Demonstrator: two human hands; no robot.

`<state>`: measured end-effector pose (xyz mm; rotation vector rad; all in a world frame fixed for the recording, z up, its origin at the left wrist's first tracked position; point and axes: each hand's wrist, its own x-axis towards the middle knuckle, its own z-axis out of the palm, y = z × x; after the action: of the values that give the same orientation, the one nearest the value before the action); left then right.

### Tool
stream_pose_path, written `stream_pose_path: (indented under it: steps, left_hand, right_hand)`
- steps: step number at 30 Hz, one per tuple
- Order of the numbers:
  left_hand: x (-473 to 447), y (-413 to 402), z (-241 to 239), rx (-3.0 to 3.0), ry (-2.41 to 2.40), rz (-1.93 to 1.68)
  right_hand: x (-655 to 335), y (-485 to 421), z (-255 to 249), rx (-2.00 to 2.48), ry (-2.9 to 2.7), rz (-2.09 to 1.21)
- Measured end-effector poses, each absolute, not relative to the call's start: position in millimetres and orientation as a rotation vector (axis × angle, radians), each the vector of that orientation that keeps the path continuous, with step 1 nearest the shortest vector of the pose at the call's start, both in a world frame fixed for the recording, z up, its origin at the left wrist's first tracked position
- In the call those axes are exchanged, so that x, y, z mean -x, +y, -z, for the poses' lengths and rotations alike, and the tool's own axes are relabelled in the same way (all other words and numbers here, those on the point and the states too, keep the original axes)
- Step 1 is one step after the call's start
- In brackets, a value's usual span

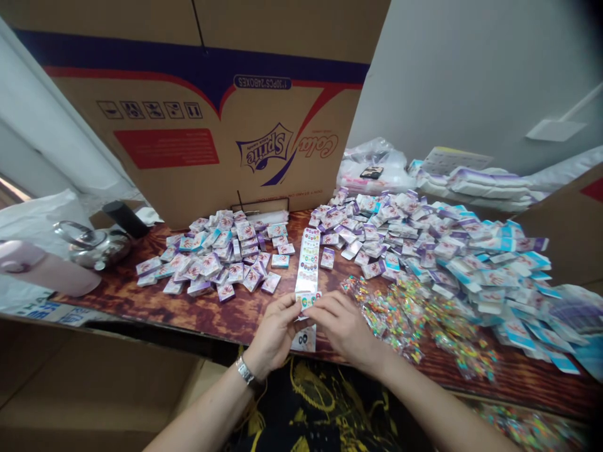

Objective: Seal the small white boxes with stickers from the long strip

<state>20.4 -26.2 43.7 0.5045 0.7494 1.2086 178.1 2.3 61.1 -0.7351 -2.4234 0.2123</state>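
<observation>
A long white sticker strip [309,257] with rows of small coloured pictures lies on the table in front of me and runs down between my hands. My left hand [276,329] pinches a printed section at its near end between thumb and fingers. From the other side, my right hand [346,323] grips the same section, fingertips close to my left thumb. Below my fingers, another white printed piece [305,339] hangs at the table edge; whether it joins the strip is hidden. Small printed boxes [226,254] lie in a pile to the left of the strip.
A larger heap of small flat boxes [414,232] spreads to the right. Clear packets of colourful candy [400,314] lie nearer me. Behind stands a big cardboard carton [174,119]. At left are a pink bottle [51,269] and a metal kettle [101,248] on the table [127,304].
</observation>
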Motion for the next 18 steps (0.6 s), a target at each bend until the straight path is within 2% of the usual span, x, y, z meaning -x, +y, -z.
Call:
stream_pose_path:
  steps: [3,5,11,18]
  left_hand:
    - [-17.0,-28.5,-43.7,-0.545,0.758,-1.196]
    - [-15.8,-31.1,-46.3,-0.602,0.758,-1.170]
    - [-13.4,-33.6,-48.1,-1.117,0.995,-1.091]
    - [-11.6,-33.4,-20.1,-1.454,1.276,-1.131]
  right_hand:
    - [-178.9,5.7,-66.6,0.819,-2.306,-0.625]
    - [-179.9,10.0,-67.7,0.904,-2.231,-0.775]
    - [-180.0,19.9,-62.4,1.129,-2.169,-0.868]
    - [-177.7,5.8,-55.7,1.070,-2.149,-0.947]
